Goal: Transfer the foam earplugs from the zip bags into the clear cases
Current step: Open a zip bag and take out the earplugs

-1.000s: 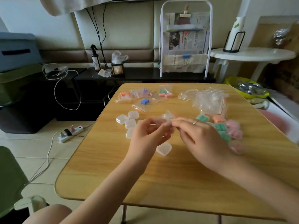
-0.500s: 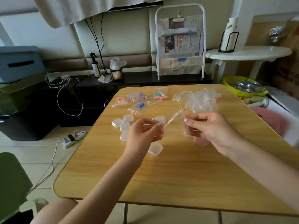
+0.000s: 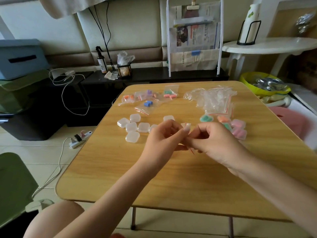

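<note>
While filled cases [image 3: 238, 127] are piling up at right, both hands, left hand [image 3: 163, 140] and right hand [image 3: 216, 143], are pinching a zip bag [image 3: 187, 133]; four full bags [image 3: 147, 100] and several empty cases [image 3: 132, 127] are waiting.

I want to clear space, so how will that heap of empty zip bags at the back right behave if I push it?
The heap of empty zip bags is thin, crumpled film, so probably floppy and very light. Loosely piled, it would likely slide apart and scatter.

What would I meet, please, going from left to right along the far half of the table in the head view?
Orange earplug bag → blue earplug bag → green-and-pink earplug bag → pile of empty zip bags.
</note>
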Available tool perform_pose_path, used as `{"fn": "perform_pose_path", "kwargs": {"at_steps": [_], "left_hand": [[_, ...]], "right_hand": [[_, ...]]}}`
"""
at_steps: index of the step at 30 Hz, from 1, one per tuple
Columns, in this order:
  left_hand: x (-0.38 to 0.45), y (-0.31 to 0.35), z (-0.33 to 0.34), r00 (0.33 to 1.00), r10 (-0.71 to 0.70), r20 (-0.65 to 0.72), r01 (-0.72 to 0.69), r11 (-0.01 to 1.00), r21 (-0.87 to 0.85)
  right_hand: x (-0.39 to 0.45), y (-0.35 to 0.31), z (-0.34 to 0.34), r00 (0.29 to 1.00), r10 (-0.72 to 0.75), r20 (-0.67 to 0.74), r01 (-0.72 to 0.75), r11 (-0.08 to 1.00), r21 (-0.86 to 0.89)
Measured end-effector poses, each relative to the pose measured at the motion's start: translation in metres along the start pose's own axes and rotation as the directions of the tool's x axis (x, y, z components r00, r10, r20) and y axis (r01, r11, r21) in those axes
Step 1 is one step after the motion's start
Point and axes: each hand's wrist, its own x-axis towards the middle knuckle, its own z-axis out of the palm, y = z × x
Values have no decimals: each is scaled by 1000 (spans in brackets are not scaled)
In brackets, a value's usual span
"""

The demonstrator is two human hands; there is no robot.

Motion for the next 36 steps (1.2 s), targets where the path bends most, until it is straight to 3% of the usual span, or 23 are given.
{"fn": "perform_pose_path", "kwargs": {"at_steps": [2,7,12,17,22,25,31,36], "left_hand": [[1,-3,-1,999,-46,24,48,995,-88],[6,-17,-2,997,-62,34,68,981,-183],[9,-24,-4,998,-17,-64,13,998,-63],[9,-26,-8,976,157,-154,-145,986,88],[15,-34,-7,927,303,-221,-218,915,339],[15,-39,-10,902,380,-207,-248,846,472],[15,-44,-15,892,404,-204,-243,808,537],[15,-45,-14,883,422,-208,-254,800,544]], "right_hand": [[0,0,-2,999,-48,11,48,997,-52],[8,7,1,997,-57,47,51,993,111],[21,15,34,959,-249,-132,230,962,-145],[28,3,63,917,-344,-201,342,938,-46],[36,8,70,913,-286,-290,330,937,115],[34,12,71,908,-307,-286,344,935,87],[34,17,74,925,-302,-231,329,940,86],[33,19,75,874,-385,-297,378,922,-86]]}}
